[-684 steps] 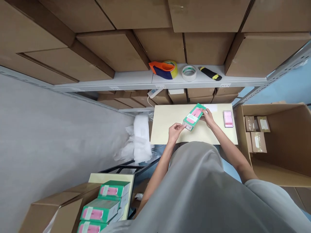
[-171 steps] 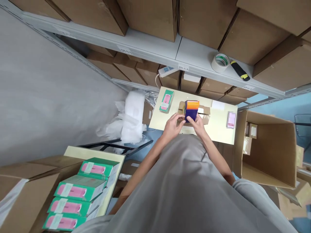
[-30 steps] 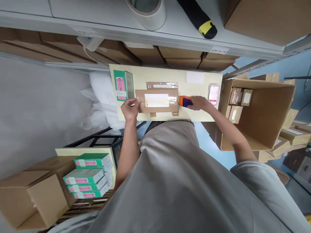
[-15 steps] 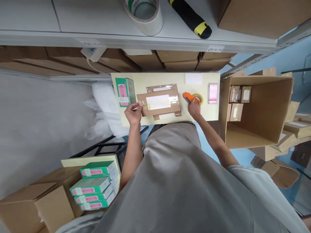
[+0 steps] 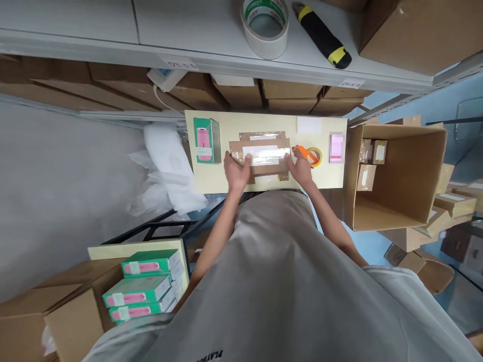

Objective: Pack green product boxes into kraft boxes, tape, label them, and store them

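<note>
A taped brown cardboard box (image 5: 260, 169) with a white label lies on the pale work table (image 5: 211, 182), over other brown boxes whose edges show above and below it. My left hand (image 5: 237, 172) grips its left end, thumb on top. At its right end my right hand (image 5: 301, 168) holds it the same way. Just beyond my right hand an orange tape dispenser (image 5: 307, 154) with a yellow-edged roll rests on the table. A green and white box (image 5: 206, 141) with a pink bottle picture stands at the table's left.
A large open carton (image 5: 400, 176) holding several small boxes stands at the right. Above is a grey shelf with a tape roll (image 5: 266, 42) and a black-yellow knife (image 5: 324, 37). Green boxes (image 5: 141, 284) are stacked lower left. Bubble wrap (image 5: 166, 166) hangs left of the table.
My right hand has let go of the orange tape dispenser and moved onto the box's right end. My left hand has shifted to a fuller grip on the left end.
</note>
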The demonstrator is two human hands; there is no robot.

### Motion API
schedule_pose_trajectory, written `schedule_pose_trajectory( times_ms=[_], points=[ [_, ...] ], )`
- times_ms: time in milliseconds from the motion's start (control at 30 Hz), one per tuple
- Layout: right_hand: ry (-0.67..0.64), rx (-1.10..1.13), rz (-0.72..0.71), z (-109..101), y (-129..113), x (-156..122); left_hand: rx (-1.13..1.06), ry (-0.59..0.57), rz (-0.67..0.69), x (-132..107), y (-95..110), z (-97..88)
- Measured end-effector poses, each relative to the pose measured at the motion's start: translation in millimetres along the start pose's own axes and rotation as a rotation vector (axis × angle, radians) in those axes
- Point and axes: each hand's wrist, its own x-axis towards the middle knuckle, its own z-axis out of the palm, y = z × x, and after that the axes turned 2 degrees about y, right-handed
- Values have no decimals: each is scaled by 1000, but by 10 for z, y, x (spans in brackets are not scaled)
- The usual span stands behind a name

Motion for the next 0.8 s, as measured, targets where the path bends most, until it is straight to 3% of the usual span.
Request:
schedule_pose_trajectory(
  times_ms=[100, 200, 300, 433, 633, 800],
  points=[
    [26, -57, 43, 220, -341, 66, 114, 81, -51, -125, 78, 228],
    [53, -94, 112, 355, -471, 179, 122, 92, -71, -116, 86, 328],
    [36, -74, 159, 359, -393, 258, 95, 89, -82, -15, 11, 281],
    [19, -89, 105, 314, -250, 230, 46, 67, -87, 106, -126, 142],
    [-27, -177, 98, 342, -288, 87, 23, -24, -63, 154, -159, 2],
    [210, 30, 105, 520, -344, 172, 102, -29, 42, 62, 62, 33]
  ],
)
